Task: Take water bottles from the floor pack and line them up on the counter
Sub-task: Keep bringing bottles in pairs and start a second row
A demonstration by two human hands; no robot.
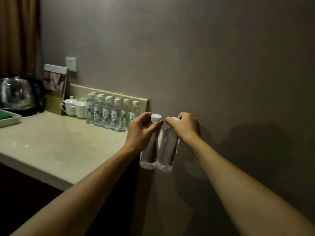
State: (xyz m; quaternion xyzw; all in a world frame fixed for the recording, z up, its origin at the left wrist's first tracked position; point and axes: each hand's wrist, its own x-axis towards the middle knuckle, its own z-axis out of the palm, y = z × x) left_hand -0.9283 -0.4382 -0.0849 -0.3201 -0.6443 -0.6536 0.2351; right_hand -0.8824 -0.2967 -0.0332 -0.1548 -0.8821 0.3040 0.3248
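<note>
Two clear water bottles with white caps hang side by side in the air, just off the counter's right end. My left hand [141, 132] grips the left bottle [148, 157] at its neck. My right hand [185, 126] grips the right bottle [167, 150] at its cap. The two bottles touch low down. Several labelled bottles [110, 113] stand in rows on the pale counter [59, 143], against the backsplash. The floor pack is out of view.
White lidded cups [75, 107] stand left of the bottle rows. A dark kettle [18, 96] and a white tray [8, 119] sit at the far left. A framed card [54, 80] leans below a wall socket [71, 64]. A grey wall fills the right.
</note>
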